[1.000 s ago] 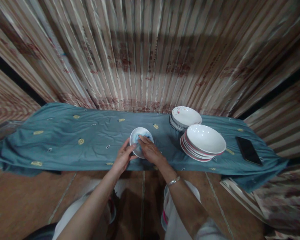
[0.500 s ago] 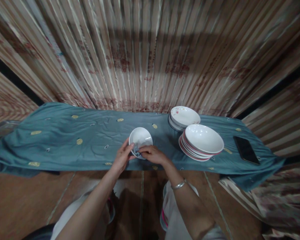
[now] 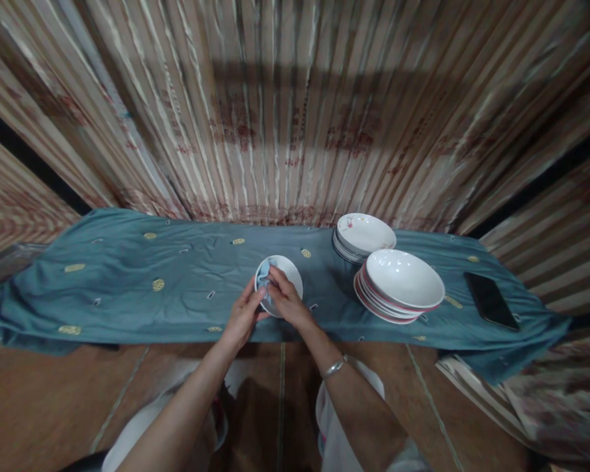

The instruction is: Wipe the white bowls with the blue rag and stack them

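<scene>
A small white bowl (image 3: 294, 278) is held near the front of the cloth-covered table, its opening facing up toward me. My left hand (image 3: 244, 314) grips its left rim, with the thumb at the inside edge and fingers around the outer wall. Inside the bowl, my right hand (image 3: 286, 298) presses a light blue cloth (image 3: 264, 270) against the inner left wall. Part of the cloth is hidden beneath the right fingers. A silver bangle (image 3: 335, 366) circles my right wrist.
To the right stands a stack of white bowls with red rims (image 3: 403, 278). Behind it is a stack of flower-patterned plates or shallow bowls (image 3: 366, 233). A dark phone (image 3: 491, 300) lies at the right end of the teal tablecloth (image 3: 122, 288). A striped curtain (image 3: 275, 131) hangs behind.
My right hand has moved the blue cloth from the bowl's lower inside up to its left inner wall. The left hand still holds the bowl. The view has shifted slightly.
</scene>
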Available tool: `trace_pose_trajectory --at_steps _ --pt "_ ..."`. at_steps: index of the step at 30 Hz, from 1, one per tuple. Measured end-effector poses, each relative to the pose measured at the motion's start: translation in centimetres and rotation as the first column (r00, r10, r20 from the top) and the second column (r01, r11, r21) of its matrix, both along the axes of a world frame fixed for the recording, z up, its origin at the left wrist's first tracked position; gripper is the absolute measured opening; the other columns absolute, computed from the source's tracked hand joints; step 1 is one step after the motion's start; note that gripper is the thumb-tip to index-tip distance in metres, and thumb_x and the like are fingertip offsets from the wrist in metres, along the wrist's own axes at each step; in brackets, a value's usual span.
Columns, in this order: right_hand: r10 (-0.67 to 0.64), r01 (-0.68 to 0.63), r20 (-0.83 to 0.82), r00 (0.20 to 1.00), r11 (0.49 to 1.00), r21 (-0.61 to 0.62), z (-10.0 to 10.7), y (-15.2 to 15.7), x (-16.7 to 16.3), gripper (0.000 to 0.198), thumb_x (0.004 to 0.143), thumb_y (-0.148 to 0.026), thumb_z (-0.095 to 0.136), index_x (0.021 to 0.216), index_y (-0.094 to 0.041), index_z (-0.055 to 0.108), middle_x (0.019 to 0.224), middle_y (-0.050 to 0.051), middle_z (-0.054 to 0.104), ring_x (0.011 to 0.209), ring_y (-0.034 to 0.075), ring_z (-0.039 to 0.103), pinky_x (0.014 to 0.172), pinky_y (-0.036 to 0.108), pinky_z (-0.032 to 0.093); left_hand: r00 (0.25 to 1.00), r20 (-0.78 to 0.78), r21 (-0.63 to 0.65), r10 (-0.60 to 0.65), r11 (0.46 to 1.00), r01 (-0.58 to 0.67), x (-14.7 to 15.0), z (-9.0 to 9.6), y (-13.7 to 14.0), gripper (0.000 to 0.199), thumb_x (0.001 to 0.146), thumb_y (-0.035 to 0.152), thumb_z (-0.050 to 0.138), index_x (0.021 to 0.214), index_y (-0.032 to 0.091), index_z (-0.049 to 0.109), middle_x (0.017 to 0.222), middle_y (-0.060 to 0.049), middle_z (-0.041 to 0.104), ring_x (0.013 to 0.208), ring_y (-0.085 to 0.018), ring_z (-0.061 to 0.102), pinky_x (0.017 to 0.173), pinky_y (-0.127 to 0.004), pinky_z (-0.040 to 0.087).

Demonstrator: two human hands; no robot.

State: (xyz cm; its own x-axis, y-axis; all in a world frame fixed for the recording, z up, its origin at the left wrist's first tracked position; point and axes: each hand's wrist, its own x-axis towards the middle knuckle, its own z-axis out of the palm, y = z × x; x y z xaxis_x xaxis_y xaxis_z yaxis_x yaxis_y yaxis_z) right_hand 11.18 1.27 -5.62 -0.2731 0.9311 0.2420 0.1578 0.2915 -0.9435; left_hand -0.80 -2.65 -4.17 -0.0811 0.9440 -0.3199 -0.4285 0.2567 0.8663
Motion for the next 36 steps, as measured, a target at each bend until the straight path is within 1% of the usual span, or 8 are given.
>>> trace_pose_trajectory --at_steps 5,10,13,18,23,28,32,36 --pt "-0.114 0.047 0.406 0.907 0.984 0.171 -0.4 0.5 0.8 0.054 0.093 -0.019 0.036 0.147 -0.012 0.036 0.157 0.015 0.031 0.148 0.025 0.023 0.120 0.045 0.024 1.000 -0.003 0.009 -0.004 1.000 0.004 0.0 0.1 -0.1 0.082 0.059 0.039 0.086 0.135 0.023 0.057 0.097 -0.006 0.075 0.084 -0.020 0.069 0.067 -0.027 0.058" --pt "-0.159 0.016 0.700 0.697 0.978 0.206 0.4 0.1 2.6 0.047 0.089 -0.007 0.039 0.133 -0.008 0.052 0.149 0.020 0.041 0.138 0.027 0.040 0.115 0.045 0.031 1.000 -0.016 0.017 -0.015 1.000 0.016 0.1 0.3 -0.3 0.081 0.061 0.038 0.085 0.135 0.024 0.057 0.104 -0.007 0.073 0.089 -0.020 0.068 0.067 -0.026 0.058" --pt "-0.098 -0.030 0.757 0.646 0.988 0.153 0.8 -0.3 3.4 0.041 0.089 -0.007 0.040 0.124 -0.009 0.060 0.143 0.019 0.049 0.130 0.026 0.049 0.110 0.041 0.036 1.000 0.000 0.006 -0.021 1.000 0.021 0.1 0.6 -0.3 0.081 0.061 0.036 0.085 0.135 0.023 0.057 0.106 -0.008 0.073 0.089 -0.020 0.068 0.067 -0.026 0.058" --pt "0.068 -0.126 0.650 0.757 0.991 0.044 0.9 -0.7 4.0 0.031 0.088 -0.012 0.046 0.106 -0.015 0.071 0.121 0.013 0.068 0.114 0.024 0.061 0.102 0.038 0.044 1.000 0.027 -0.013 -0.013 1.000 0.014 0.2 0.9 -0.3 0.079 0.061 0.035 0.085 0.135 0.023 0.058 0.104 -0.007 0.073 0.088 -0.019 0.068 0.067 -0.025 0.058" --pt "0.263 -0.238 0.240 0.934 0.963 -0.129 0.8 -0.9 3.6 0.028 0.087 -0.017 0.048 0.097 -0.020 0.074 0.097 0.004 0.074 0.094 0.020 0.067 0.090 0.034 0.050 0.999 0.020 0.000 -0.028 1.000 0.028 0.2 0.7 -0.3 0.079 0.062 0.038 0.085 0.134 0.025 0.058 0.104 -0.007 0.073 0.088 -0.020 0.069 0.066 -0.026 0.058" --pt "0.139 -0.175 -0.176 0.975 0.962 -0.208 0.2 -0.9 1.8 0.033 0.086 -0.033 0.056 0.116 -0.024 0.069 0.118 0.002 0.069 0.114 0.021 0.061 0.103 0.037 0.044 0.999 0.021 0.014 -0.044 0.999 0.044 0.2 0.5 -0.4 0.077 0.063 0.039 0.084 0.135 0.027 0.057 0.113 -0.008 0.072 0.097 -0.023 0.068 0.072 -0.028 0.059" --pt "0.067 -0.090 -0.174 0.982 0.987 -0.132 -0.8 -0.1 0.7 0.043 0.086 -0.040 0.057 0.127 -0.026 0.062 0.133 0.003 0.062 0.125 0.022 0.054 0.112 0.039 0.037 0.997 0.010 0.041 -0.071 0.997 0.070 0.1 0.4 -0.4 0.079 0.067 0.039 0.082 0.139 0.027 0.053 0.122 -0.009 0.069 0.101 -0.023 0.068 0.076 -0.030 0.059" --pt "0.009 -0.009 0.069 0.998 1.000 -0.009 -1.6 0.9 0.8 0.044 0.089 -0.034 0.053 0.132 -0.025 0.058 0.150 0.005 0.046 0.142 0.021 0.036 0.119 0.040 0.025 0.997 -0.004 0.034 -0.079 0.996 0.079 0.0 0.3 -0.5 0.079 0.070 0.037 0.079 0.142 0.026 0.049 0.122 -0.010 0.069 0.103 -0.024 0.067 0.078 -0.031 0.059"
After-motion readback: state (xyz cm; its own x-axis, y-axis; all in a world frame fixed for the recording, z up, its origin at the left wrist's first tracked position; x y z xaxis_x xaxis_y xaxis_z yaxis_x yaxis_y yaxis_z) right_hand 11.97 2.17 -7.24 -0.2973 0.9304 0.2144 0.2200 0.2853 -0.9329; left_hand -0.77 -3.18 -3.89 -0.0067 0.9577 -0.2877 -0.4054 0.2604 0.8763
